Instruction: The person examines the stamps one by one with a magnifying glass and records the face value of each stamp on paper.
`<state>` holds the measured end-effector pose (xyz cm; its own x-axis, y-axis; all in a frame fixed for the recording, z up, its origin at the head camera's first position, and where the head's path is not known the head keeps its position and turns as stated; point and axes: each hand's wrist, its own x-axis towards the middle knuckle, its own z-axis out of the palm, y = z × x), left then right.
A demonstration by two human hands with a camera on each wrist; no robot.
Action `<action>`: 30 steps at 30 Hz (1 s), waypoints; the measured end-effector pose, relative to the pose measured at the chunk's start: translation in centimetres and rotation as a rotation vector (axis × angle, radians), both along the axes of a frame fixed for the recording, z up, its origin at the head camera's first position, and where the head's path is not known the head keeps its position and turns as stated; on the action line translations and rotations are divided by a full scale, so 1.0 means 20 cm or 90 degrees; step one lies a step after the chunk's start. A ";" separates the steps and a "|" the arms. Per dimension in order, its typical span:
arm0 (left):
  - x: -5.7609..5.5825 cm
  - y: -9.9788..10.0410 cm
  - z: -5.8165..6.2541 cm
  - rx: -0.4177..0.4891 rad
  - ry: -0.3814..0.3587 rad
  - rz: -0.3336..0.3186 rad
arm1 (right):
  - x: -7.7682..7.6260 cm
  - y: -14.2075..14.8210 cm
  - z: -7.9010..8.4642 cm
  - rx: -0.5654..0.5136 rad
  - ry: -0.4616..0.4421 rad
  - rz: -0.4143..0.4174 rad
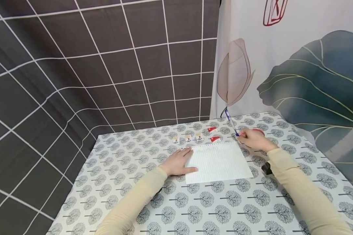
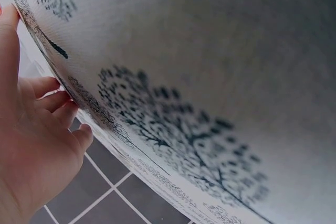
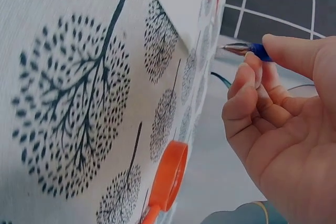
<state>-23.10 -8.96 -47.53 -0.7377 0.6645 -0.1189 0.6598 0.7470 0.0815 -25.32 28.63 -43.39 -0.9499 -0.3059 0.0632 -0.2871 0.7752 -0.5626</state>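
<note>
A sheet of lined paper point(image 1: 217, 163) with a perforated top edge lies on the cloth-covered table. My left hand point(image 1: 177, 162) rests on its left side with the fingers extended; the left wrist view shows this hand point(image 2: 44, 140) against the patterned cloth. Near the paper's upper right corner, my right hand point(image 1: 256, 139) pinches a blue and white pen point(image 1: 231, 122). In the right wrist view, the pen's metal tip point(image 3: 236, 48) sticks out past the thumb and fingers of the right hand point(image 3: 286, 114), held off the paper.
Beyond the paper lie small picture cards point(image 1: 188, 138) and two red-and-white pieces point(image 1: 215, 139). An orange ring with a handle point(image 3: 170, 179) lies by the right hand, mostly hidden in the head view. A dark gridded curtain point(image 1: 147, 65) and a printed white one point(image 1: 250, 19) hang behind.
</note>
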 end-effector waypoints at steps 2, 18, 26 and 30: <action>0.00 0.00 -0.01 0.000 0.002 -0.001 | 0.00 -0.01 0.00 -0.005 -0.005 -0.012; 0.00 0.00 0.01 0.014 -0.017 -0.001 | 0.01 -0.11 -0.03 -0.112 -0.001 -0.080; 0.00 -0.01 0.01 0.016 -0.017 0.006 | 0.03 -0.17 -0.07 -0.137 0.047 -0.085; 0.01 0.00 0.02 0.025 -0.027 0.008 | 0.04 -0.20 -0.10 -0.134 0.056 -0.092</action>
<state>-22.95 -8.97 -47.15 -0.7410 0.6598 -0.1246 0.6456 0.7511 0.1383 -24.60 24.69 -45.32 -0.9708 -0.1395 0.1952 -0.2372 0.6805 -0.6933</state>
